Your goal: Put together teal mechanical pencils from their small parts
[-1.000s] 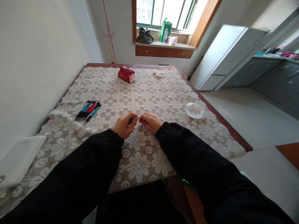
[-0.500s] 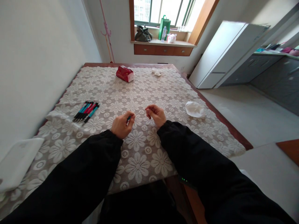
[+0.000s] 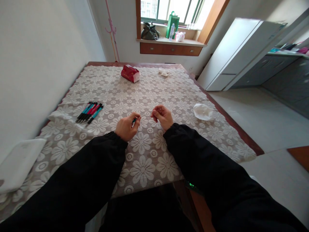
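Note:
My left hand (image 3: 127, 126) is closed round a teal pen (image 3: 134, 120), mostly hidden by the fingers. A thin pale stick (image 3: 144, 115) juts from those fingertips toward the other hand. Across a small gap, my right hand (image 3: 162, 117) has its thumb and fingertips pinched together. Whatever may be between them is too small or hidden to name. Both hands are just above the lace tablecloth (image 3: 142, 170). To the left lies a row of several pens (image 3: 89, 112) in teal, red and black.
A red tissue pack (image 3: 130, 74) lies toward the far side. On the right is a white, bowl-like crumpled piece (image 3: 203, 111), and a small whitish scrap (image 3: 164, 73) is farther back. A white flat case (image 3: 20, 164) rests at the near left. The wall borders the table's left side.
The thin pale stick now shows between the hands, where it was not visible before. The hands have barely moved, and the view has shifted slightly.

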Motion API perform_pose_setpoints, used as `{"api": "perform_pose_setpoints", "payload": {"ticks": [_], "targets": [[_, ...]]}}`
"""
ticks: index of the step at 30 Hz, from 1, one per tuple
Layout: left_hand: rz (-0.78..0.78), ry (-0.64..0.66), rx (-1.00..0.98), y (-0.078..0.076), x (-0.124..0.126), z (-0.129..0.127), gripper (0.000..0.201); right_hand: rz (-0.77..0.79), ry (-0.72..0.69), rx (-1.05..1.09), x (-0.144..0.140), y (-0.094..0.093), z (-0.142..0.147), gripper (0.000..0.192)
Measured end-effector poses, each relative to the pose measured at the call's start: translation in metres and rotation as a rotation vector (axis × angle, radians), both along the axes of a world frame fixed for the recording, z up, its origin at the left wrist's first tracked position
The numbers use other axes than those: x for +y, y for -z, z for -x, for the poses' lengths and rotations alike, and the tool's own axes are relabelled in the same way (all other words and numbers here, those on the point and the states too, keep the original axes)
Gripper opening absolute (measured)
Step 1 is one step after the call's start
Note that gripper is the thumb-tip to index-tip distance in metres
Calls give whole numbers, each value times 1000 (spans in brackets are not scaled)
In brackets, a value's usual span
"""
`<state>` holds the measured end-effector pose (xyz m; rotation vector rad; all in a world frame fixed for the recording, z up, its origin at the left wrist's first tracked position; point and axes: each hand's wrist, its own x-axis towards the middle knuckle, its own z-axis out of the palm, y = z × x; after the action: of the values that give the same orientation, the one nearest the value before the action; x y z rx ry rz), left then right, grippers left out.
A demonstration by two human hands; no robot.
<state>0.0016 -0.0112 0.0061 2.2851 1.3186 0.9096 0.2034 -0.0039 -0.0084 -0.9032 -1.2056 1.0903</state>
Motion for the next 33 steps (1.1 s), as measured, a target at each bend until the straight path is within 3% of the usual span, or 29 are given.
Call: {"api": "perform_pose_setpoints", "payload": {"ticks": [7, 14, 22, 26, 33], "targets": [[-51, 54, 21, -1, 0, 2, 26, 32, 65, 18, 4, 6, -1, 43], [-19, 30, 140, -1, -2, 2, 21, 21, -67, 67, 0, 4, 2, 44], [-69, -34, 278, -6, -4, 0, 28, -17, -108, -33, -7, -3, 6, 42], [-97, -27, 307, -3, -2, 1, 38, -41, -80, -73, -7, -3, 7, 36], [-135, 8, 277, 3, 0, 2, 34, -44, -30, -150, -6, 0, 6, 30]]}}
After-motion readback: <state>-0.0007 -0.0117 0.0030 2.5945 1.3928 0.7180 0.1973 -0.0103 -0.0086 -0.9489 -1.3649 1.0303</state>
